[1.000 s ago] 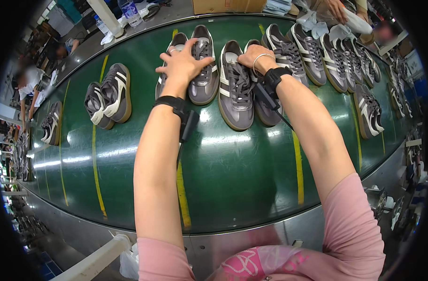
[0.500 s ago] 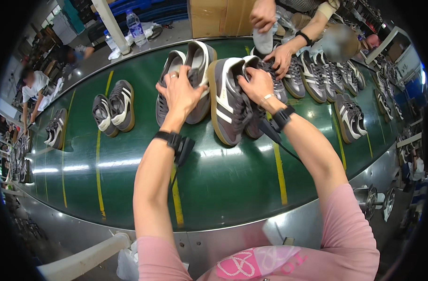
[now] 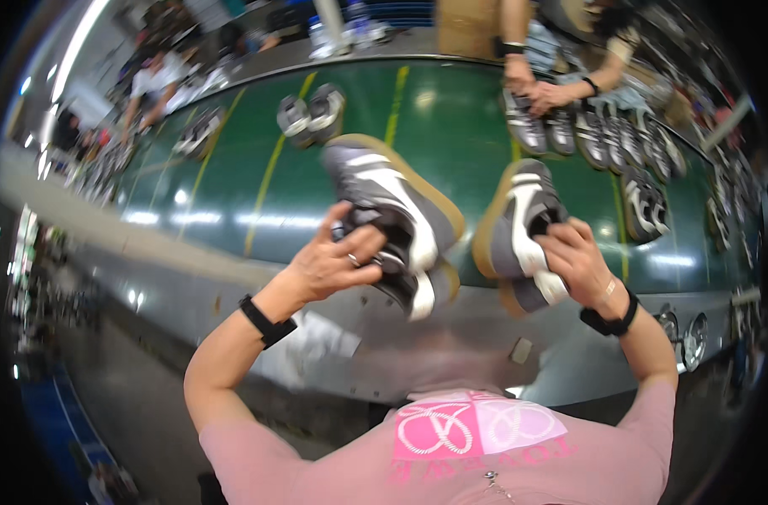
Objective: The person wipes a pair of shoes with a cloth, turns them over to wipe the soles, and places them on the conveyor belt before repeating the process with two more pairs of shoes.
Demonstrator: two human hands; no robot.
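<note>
My left hand [image 3: 338,259] grips a pair of grey sneakers [image 3: 392,181] with white stripes and tan gum soles, its fingers inside the shoe openings. These shoes are lifted and tilted, toes pointing away from me. In my right hand [image 3: 579,263] is a similar pair of sneakers [image 3: 506,220], pinched at the collars and heels. Both pairs are held over the near edge of the green conveyor belt [image 3: 451,118], a gap between them. The lower shoe of each pair is partly hidden behind the upper one.
Across the belt, a co-worker's hands [image 3: 540,93] handle another pair of sneakers [image 3: 527,126]. Several more pairs [image 3: 619,139] line the far right. One pair [image 3: 311,114] stands at far left, another [image 3: 199,133] beyond it. A metal edge [image 3: 333,311] runs along my side.
Both of my hands have lifted the two pairs off the belt and drawn them toward me, moving them apart. The view has shifted, and the co-worker's hands now rest on shoes.
</note>
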